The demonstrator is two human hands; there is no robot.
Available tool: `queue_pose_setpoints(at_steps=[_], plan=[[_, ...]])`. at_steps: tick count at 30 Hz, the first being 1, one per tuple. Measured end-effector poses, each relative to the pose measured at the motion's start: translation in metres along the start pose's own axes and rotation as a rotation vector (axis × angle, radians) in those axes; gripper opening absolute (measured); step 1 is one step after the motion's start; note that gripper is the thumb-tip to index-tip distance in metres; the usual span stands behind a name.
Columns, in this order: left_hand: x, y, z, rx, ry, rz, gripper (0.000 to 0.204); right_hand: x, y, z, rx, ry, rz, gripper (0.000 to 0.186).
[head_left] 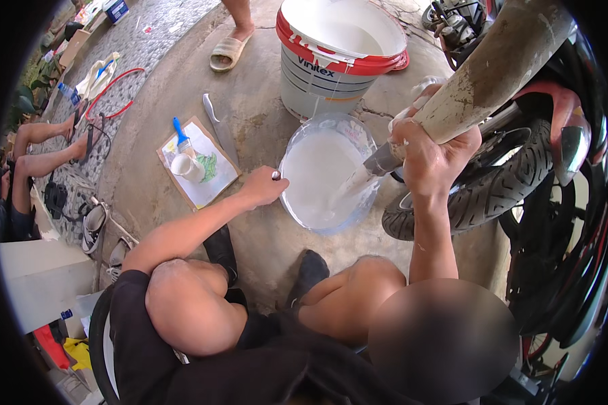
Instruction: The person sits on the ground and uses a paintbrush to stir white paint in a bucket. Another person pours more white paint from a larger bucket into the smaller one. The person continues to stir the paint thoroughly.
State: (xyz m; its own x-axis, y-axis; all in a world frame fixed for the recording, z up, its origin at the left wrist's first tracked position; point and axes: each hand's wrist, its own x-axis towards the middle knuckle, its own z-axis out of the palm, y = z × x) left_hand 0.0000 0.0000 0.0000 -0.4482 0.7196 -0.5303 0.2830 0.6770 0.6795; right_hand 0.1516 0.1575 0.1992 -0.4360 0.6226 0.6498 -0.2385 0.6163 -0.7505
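My right grip clenches a pole over white paint, and my left grip is at the bucket's rim.

My right hand (431, 152) is wrapped round the thick, paint-smeared pole (496, 64), which slants down from the upper right, its lower end in the white paint (309, 158) of the small bucket (323, 228). My left hand (262, 187) is curled shut on that bucket's left rim. The small bucket stands on the concrete floor (138, 162) between my feet and a larger red-rimmed bucket (317, 88). Left of it, a board (205, 197) carries paper, a white cup (184, 168) and a blue-handled brush (180, 131); a long flat tool (221, 128) lies just beside. A motorbike tyre (496, 181) is at right.
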Motion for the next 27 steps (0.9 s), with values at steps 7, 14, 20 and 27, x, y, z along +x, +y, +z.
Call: queue_pose_setpoints(at_steps=[7,14,20,27], plan=[[0.005,-0.013,-0.002,0.188,0.21,0.136,0.03,-0.014,0.012,0.01,0.146,0.097,-0.13,0.019],[0.011,-0.042,-0.018,0.116,0.249,0.182,0.031,-0.027,0.0,0.011,0.375,0.061,0.087,0.019],[0.0,-0.066,-0.04,0.129,0.143,0.21,0.036,-0.035,-0.016,0.029,0.277,0.052,0.043,0.027],[-0.01,-0.036,-0.084,0.187,-0.168,0.124,0.063,-0.037,0.008,0.056,0.122,0.044,-0.114,0.032]])
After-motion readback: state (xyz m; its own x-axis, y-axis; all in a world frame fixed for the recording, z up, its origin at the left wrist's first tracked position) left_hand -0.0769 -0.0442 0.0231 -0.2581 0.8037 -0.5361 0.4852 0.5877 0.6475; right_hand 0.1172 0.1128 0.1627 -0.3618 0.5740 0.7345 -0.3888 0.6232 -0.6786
